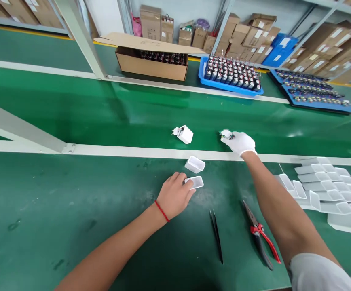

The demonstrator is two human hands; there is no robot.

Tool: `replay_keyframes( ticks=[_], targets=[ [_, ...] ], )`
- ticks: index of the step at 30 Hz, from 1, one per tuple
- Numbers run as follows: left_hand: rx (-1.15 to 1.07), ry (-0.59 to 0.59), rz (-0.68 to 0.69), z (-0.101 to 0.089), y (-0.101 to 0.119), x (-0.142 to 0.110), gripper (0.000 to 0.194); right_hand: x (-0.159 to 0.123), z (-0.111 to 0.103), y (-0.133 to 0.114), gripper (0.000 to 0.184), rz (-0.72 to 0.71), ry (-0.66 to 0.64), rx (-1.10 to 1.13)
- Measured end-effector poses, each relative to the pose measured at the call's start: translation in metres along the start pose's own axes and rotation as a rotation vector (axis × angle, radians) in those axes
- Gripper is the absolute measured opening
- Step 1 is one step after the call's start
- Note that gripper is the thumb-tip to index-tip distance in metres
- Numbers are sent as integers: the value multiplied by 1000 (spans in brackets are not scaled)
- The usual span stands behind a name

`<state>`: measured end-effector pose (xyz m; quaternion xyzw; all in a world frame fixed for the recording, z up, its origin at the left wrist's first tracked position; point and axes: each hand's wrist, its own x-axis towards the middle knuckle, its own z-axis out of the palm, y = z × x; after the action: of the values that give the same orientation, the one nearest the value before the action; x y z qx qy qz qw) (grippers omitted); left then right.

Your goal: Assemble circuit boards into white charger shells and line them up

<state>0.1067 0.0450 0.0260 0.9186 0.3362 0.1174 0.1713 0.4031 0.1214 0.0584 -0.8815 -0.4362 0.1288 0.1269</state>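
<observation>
On the green bench, my bare left hand (175, 195), with a red cord at the wrist, grips a small white open-topped plastic case (197, 182) between thumb and fingers. A second white case (195, 164) lies just beyond it. Farther out, over the green belt, my white-gloved right hand (242, 143) pinches a small white part with wires (226, 133); its exact kind is hard to make out. To the left of that hand, a white adapter housing (185, 134) with a plug and wires at one end rests on the belt.
Black tweezers (216, 236) and red-and-black long-nose pliers (261, 236) lie near my right forearm. Several white cases (330, 186) are stacked at right. Behind the belt stand a cardboard box (151, 66), a blue tray of parts (230, 89) and a blue board (318, 106). A metal post (80, 38) rises at left.
</observation>
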Motion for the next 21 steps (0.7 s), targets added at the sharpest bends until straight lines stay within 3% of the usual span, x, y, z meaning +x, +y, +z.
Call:
replay_keyframes(
  ticks=[2, 5, 8, 10, 13, 16, 19, 21],
  targets=[
    [-3, 44, 5, -3, -1, -12, 11, -15, -7, 4, 45, -125, -28, 134],
    [-40, 56, -44, -6, 2, -34, 27, -48, -17, 9, 67, -296, -96, 467],
    [-111, -25, -101, -10, 7, -54, 47, -87, -20, 13, 70, -452, -280, 944],
    [-187, -107, -112, -13, 9, -65, 64, -111, -18, 14, 67, -500, -389, 1106],
    [-342, -216, -60, -16, 7, -76, 73, -141, -13, 14, 67, -493, -437, 1142],
    [-445, -258, -28, -18, 2, -84, 60, -168, -11, 13, 63, -510, -440, 1110],
    [-491, -188, -35, -15, -5, -91, 53, -195, -15, 11, 53, -588, -424, 985],
    [-519, -104, -7, -11, -11, -96, 52, -213, -17, 8, 54, -656, -399, 771]
  ],
)
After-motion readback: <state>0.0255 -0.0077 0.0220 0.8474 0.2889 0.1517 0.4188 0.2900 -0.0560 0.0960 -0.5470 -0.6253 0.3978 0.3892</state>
